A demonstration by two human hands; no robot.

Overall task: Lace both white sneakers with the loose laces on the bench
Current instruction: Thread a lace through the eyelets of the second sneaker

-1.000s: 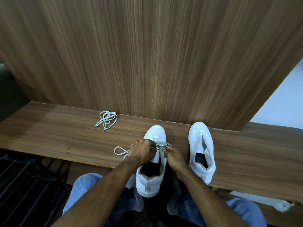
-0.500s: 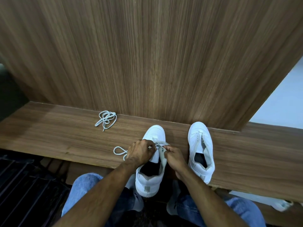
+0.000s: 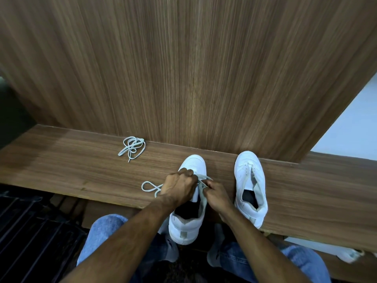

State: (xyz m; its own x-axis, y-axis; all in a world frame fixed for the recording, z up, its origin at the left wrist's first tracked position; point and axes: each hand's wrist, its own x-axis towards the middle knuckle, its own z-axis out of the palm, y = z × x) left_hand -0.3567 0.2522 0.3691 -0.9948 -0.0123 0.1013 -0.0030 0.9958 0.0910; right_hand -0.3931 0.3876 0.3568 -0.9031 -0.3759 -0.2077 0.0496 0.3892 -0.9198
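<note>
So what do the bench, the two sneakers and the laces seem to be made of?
The bench looks like wood or wood-grain laminate, matte, with fine straight grain lines. Both the sneaker being laced and the other sneaker look like smooth white leather or a synthetic one; which cannot be told. The lace in hand and the spare lace look like flat woven fabric, limp and curling.

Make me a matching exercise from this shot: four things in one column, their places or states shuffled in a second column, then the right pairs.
Things
1. bundled lace
2. left sneaker
3. right sneaker
4. right hand

States
A. stands untouched, no lace in it
B. lies alone near the back panel
C. pinches a lace end over the eyelets
D. worked on by both hands, heel over the bench edge

Pairs: 1-B, 2-D, 3-A, 4-C
</note>
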